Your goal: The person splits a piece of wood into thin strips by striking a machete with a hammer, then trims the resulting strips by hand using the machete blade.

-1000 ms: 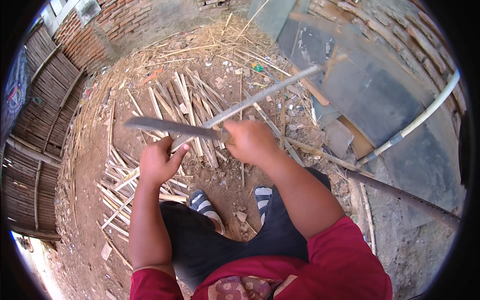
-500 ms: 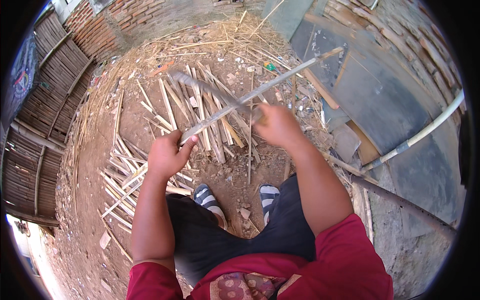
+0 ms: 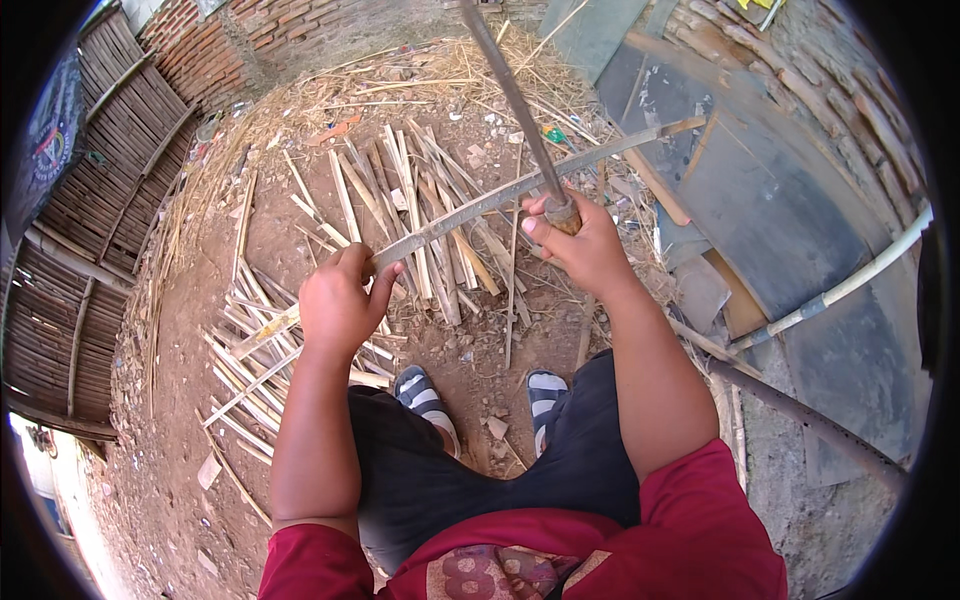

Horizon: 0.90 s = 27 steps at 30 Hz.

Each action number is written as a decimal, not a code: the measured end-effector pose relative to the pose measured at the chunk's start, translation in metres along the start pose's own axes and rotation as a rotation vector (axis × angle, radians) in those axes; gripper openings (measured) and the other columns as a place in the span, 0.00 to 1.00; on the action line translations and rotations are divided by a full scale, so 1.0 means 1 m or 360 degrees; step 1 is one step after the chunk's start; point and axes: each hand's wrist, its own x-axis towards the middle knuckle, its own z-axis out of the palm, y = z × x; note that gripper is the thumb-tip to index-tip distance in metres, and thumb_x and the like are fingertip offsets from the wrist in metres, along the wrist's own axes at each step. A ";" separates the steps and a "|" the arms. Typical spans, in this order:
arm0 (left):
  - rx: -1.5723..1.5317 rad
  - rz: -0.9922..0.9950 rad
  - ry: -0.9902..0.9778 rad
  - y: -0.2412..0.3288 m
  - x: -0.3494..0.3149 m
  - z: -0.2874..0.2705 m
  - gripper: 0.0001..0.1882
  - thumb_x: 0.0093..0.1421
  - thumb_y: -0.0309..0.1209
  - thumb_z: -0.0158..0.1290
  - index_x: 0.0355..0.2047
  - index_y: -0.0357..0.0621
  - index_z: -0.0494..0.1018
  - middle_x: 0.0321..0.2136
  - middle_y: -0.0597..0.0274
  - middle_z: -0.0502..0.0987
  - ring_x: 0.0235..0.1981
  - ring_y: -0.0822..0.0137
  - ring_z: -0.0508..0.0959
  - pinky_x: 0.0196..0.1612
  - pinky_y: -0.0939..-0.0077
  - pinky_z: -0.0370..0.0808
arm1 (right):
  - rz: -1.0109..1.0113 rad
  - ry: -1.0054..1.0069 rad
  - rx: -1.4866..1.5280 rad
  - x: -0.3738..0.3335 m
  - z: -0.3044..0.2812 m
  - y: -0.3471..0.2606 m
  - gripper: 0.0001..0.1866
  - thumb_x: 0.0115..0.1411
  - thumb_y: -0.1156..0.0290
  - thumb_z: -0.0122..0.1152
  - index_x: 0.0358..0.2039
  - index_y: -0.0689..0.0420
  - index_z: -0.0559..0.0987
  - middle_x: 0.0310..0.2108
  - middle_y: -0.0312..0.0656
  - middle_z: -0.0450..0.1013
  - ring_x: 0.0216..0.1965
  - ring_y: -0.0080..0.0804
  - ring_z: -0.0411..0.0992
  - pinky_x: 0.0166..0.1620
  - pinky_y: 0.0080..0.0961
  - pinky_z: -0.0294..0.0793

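My left hand (image 3: 338, 300) is closed round one end of a long grey wooden slat (image 3: 445, 228), thumb along its near side. The slat slants up and away to the right. Closed on the short wooden handle of a machete (image 3: 525, 118), my right hand (image 3: 588, 248) is just below the slat's middle. The machete's dark, narrow blade points up and away from me, crossing in front of the slat; whether they touch I cannot tell. Beneath both hands, split wooden sticks (image 3: 400, 205) lie in a loose heap on the dirt.
More sticks (image 3: 250, 385) are piled at my left. Dry straw (image 3: 400, 80) covers the ground by the brick wall (image 3: 290, 35). Dark flat panels (image 3: 760, 220), a pale pole (image 3: 860, 268) and a rusty metal bar (image 3: 815, 425) lie at right. A bamboo wall (image 3: 120, 170) stands left.
The machete's blade has swung from pointing left across the slat to pointing up and away. My right hand has turned and moved slightly right; my left still grips the slat.
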 end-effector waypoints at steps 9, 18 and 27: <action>0.0053 -0.0046 -0.0077 0.021 0.000 0.003 0.18 0.58 0.43 0.65 0.34 0.40 0.75 0.25 0.50 0.79 0.29 0.46 0.81 0.33 0.53 0.76 | -0.0028 0.0013 0.0277 0.003 -0.008 0.000 0.10 0.59 0.72 0.70 0.39 0.58 0.78 0.42 0.39 0.78 0.30 0.23 0.75 0.34 0.24 0.75; -0.0229 -0.0214 -0.0511 0.010 0.004 0.004 0.15 0.59 0.39 0.62 0.36 0.40 0.75 0.23 0.49 0.79 0.28 0.47 0.81 0.33 0.55 0.76 | -0.0188 -0.0040 -0.0578 -0.005 -0.004 -0.002 0.16 0.57 0.62 0.71 0.41 0.58 0.81 0.32 0.45 0.80 0.32 0.33 0.78 0.36 0.32 0.76; -0.0333 -0.0046 -0.0626 0.011 0.000 0.003 0.23 0.57 0.47 0.65 0.31 0.35 0.76 0.18 0.49 0.74 0.21 0.52 0.76 0.29 0.59 0.72 | -0.0391 -0.0308 -0.1265 -0.013 0.018 -0.003 0.15 0.55 0.61 0.68 0.42 0.52 0.82 0.27 0.49 0.79 0.31 0.51 0.79 0.37 0.44 0.78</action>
